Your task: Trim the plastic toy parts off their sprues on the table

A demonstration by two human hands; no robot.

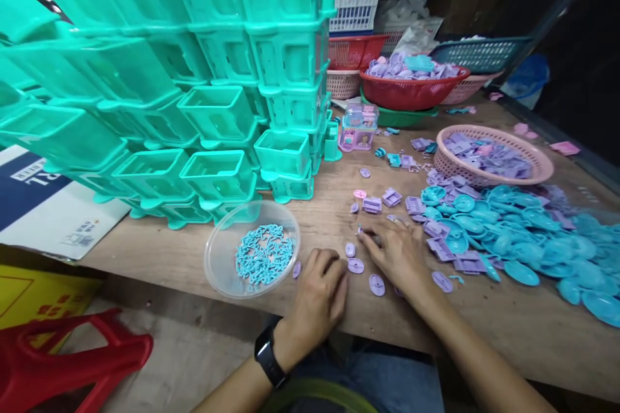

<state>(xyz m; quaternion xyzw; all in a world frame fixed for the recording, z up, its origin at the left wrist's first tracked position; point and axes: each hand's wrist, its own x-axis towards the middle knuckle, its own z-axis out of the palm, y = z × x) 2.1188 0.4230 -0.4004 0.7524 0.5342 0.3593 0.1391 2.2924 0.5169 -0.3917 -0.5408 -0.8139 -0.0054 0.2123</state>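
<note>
The left hand is rested on the table with its fingers curled under in a loose fist; whether anything is held inside cannot be told. A watch is worn on its wrist. The right hand is laid palm down, fingers spread and released, with its fingertips touching a small purple piece. Between and just beside the two hands, purple discs are scattered on the wood. Just left of the left hand, a clear bowl is filled with small blue clips. To the right of the right hand, a heap of blue plates is mixed with purple parts. Behind the heap, a pink basket is seen, and teal tubs are stacked at the left.
</note>
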